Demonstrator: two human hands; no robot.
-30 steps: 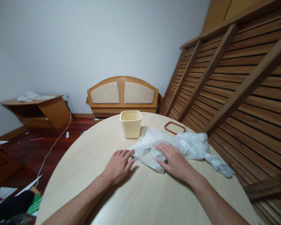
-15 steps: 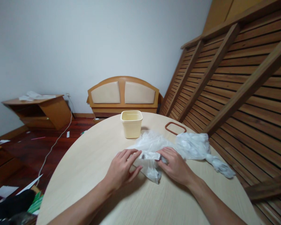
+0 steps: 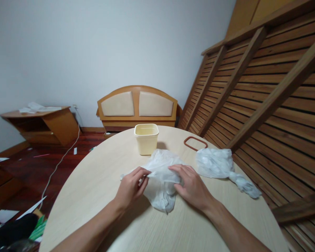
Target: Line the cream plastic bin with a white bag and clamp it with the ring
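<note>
A thin white plastic bag [image 3: 161,190] lies crumpled on the round table between my hands. At its left edge, my left hand [image 3: 132,183] pinches the film between thumb and fingers. My right hand [image 3: 190,183] curls round the right side of the bag, fingertips on top and thumb nearer me. Whatever the bag holds is too blurred by the film to make out. Just behind it stands a cream square plastic bin [image 3: 146,141], open at the top.
Right of my hands lies a second, knotted plastic bag [image 3: 215,162]. A brown rounded frame [image 3: 195,142] rests behind it on the pale round table [image 3: 94,182]. Slatted wood [image 3: 252,105] leans along the right. Papers and a white cable [image 3: 59,164] lie on the floor at left.
The silvery white piece seen between my fingers is now covered by the bag's film. My left hand has shifted slightly left, and the bag is spread more towards me.
</note>
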